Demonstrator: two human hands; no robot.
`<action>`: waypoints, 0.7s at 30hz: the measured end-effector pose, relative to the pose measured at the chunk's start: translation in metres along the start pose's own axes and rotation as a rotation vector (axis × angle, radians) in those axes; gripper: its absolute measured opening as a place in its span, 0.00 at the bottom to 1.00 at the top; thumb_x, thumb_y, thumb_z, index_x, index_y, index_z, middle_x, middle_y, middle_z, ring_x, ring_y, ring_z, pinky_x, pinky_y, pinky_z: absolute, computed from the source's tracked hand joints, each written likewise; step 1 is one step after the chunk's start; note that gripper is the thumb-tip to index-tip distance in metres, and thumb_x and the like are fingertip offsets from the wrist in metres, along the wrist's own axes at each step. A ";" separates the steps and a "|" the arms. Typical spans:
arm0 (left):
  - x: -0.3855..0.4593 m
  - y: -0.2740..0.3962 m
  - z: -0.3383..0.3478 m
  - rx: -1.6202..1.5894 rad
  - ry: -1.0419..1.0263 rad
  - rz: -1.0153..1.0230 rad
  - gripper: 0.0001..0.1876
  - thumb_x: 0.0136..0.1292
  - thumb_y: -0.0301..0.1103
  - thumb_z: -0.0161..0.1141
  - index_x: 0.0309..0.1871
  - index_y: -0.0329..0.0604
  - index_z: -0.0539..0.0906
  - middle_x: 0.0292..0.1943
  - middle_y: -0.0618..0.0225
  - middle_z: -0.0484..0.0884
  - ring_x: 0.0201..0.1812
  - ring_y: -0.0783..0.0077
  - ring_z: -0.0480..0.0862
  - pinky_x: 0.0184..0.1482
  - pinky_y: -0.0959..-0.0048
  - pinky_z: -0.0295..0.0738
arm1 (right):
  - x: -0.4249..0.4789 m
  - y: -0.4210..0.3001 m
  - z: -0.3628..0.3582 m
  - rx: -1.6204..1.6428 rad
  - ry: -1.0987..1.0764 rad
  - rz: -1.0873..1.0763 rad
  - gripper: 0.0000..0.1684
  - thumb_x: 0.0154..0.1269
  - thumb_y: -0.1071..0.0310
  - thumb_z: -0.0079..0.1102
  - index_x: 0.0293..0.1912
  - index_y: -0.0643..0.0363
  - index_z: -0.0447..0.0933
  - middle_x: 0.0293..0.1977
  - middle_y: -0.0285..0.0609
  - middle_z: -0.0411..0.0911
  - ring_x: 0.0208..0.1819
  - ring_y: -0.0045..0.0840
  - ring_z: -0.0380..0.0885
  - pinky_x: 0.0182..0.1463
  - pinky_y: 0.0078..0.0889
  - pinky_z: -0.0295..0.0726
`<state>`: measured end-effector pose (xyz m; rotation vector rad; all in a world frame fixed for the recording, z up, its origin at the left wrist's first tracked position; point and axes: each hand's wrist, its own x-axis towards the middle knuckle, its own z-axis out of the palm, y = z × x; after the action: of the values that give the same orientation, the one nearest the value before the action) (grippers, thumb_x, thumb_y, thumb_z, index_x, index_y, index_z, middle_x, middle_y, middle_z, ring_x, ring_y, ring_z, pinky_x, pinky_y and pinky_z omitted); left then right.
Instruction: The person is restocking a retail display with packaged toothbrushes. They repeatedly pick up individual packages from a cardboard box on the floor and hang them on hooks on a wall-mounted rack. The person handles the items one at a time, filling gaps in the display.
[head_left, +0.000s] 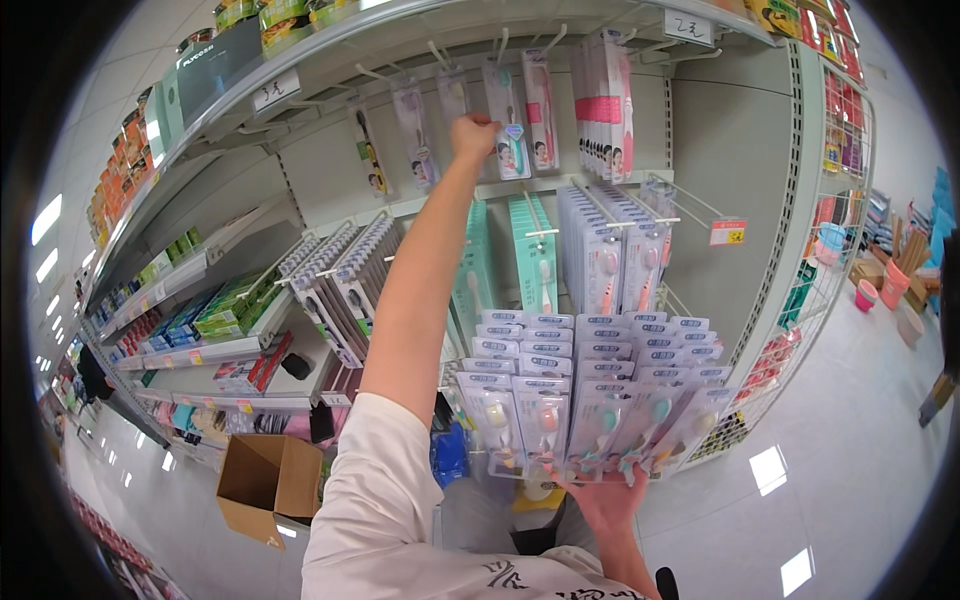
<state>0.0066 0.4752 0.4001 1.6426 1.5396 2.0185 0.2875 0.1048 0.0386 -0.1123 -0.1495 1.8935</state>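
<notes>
My left hand (474, 136) is raised to the upper row of hooks, its fingers at the left edge of a carded toothbrush (513, 124) with a teal handle; whether they grip it is unclear. Low on the right, my right hand (609, 499) holds up from beneath a clear plastic tray (540, 475) packed with rows of carded toothbrushes (606, 420). Beside my left hand hang a pink carded toothbrush (541, 112) and a purple one (414, 131). Green-backed toothbrush packs (534, 255) hang on the hooks below.
Metal hooks (592, 202) stick out from the rack, some with a price tag (727, 232). An overhead shelf (420, 24) carries cans and boxes. Toothpaste boxes (232, 307) fill the left shelves. An open cardboard box (262, 480) is at lower left. A wire mesh side panel (814, 300) stands right.
</notes>
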 end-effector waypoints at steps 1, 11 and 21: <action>0.006 -0.007 0.000 0.005 -0.006 -0.006 0.16 0.50 0.31 0.71 0.41 0.33 0.85 0.31 0.56 0.87 0.29 0.64 0.87 0.29 0.67 0.84 | -0.001 -0.001 0.001 -0.010 -0.019 0.003 0.24 0.55 0.41 0.58 0.44 0.46 0.76 0.63 0.48 0.60 0.68 0.51 0.51 0.64 0.83 0.54; -0.055 0.038 -0.019 -0.049 -0.236 0.257 0.29 0.52 0.35 0.71 0.57 0.33 0.77 0.47 0.56 0.85 0.46 0.67 0.85 0.46 0.71 0.79 | 0.001 -0.002 0.009 0.106 0.056 -0.012 0.19 0.54 0.48 0.61 0.39 0.50 0.75 0.63 0.49 0.56 0.65 0.48 0.52 0.66 0.83 0.51; -0.330 0.073 -0.183 -0.349 0.079 0.306 0.13 0.64 0.20 0.59 0.51 0.35 0.77 0.45 0.61 0.82 0.51 0.70 0.81 0.54 0.73 0.76 | -0.001 0.004 0.001 0.075 0.043 -0.007 0.18 0.56 0.47 0.61 0.41 0.47 0.76 0.59 0.45 0.64 0.62 0.45 0.59 0.65 0.80 0.57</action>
<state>0.0315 0.1198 0.2545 1.7514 0.9216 2.3613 0.2842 0.1028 0.0388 -0.1008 -0.0496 1.8859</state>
